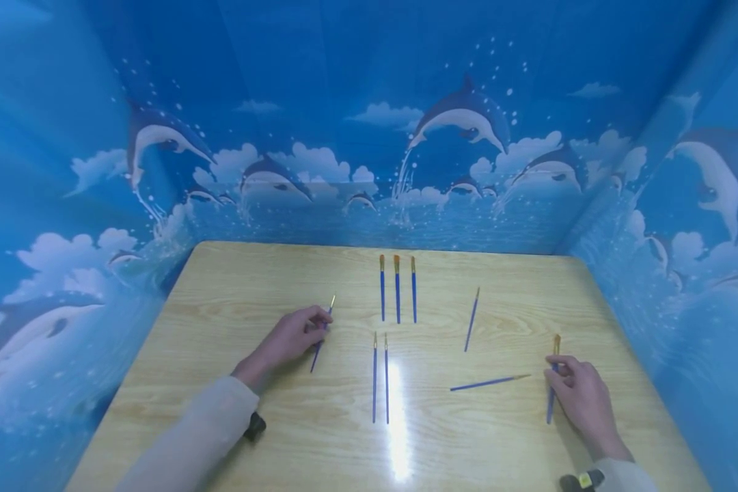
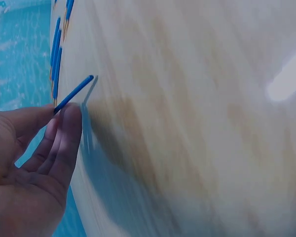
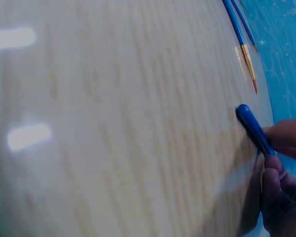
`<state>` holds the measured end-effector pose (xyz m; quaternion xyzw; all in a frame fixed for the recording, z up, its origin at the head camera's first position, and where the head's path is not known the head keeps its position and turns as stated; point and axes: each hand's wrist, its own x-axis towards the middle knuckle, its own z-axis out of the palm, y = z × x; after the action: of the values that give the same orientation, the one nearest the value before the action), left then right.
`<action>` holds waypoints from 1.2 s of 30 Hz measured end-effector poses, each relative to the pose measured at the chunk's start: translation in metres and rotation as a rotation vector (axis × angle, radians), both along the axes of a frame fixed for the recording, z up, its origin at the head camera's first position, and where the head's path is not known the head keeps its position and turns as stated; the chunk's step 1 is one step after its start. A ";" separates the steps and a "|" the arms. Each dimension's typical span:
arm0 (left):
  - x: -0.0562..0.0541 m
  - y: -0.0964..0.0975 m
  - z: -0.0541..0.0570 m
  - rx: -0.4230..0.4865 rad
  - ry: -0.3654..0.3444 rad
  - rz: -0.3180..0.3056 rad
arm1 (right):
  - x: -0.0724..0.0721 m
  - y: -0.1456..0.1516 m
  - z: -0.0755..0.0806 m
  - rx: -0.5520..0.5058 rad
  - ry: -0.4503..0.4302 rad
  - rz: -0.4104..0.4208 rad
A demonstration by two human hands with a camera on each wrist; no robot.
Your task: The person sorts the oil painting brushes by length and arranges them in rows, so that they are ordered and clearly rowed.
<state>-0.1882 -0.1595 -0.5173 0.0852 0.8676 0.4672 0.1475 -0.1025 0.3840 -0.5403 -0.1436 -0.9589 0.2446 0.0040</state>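
Between thumb and fingers my left hand (image 1: pixel 296 333) pinches a thin blue paintbrush (image 1: pixel 318 352), its bristle end pointing away from me. The left wrist view shows the end of that brush's blue handle (image 2: pixel 75 94) sticking out past the fingertips. Over at the right side of the table, my right hand (image 1: pixel 581 396) pinches a wider paintbrush (image 1: pixel 550 406) with orange bristles up. Its thick blue handle end (image 3: pixel 251 123) shows close in the right wrist view. Nearest to the right hand lies a loose thin paintbrush (image 1: pixel 482 385), set nearly crosswise.
Three flat paintbrushes (image 1: pixel 398 294) lie side by side at the back middle of the wooden table (image 1: pixel 240 287). Two thin paintbrushes (image 1: pixel 374 383) lie parallel nearer me. Another thin paintbrush (image 1: pixel 471 321) lies slanted to their right. A dolphin-printed curtain (image 1: pixel 320 137) surrounds the table.
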 end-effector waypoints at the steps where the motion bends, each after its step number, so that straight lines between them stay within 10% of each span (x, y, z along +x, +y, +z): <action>1: 0.002 0.003 0.000 0.009 -0.011 -0.009 | 0.000 0.000 0.000 0.001 -0.003 -0.003; 21: 0.041 0.056 -0.001 -0.199 0.008 -0.200 | 0.001 0.001 0.000 0.007 0.015 0.017; 36: 0.054 0.073 -0.001 -0.388 0.148 -0.211 | 0.000 0.002 0.001 -0.004 0.008 0.019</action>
<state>-0.1338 -0.0861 -0.5185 0.1796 0.9359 0.2660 0.1452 -0.1028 0.3856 -0.5395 -0.1338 -0.9597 0.2470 0.0051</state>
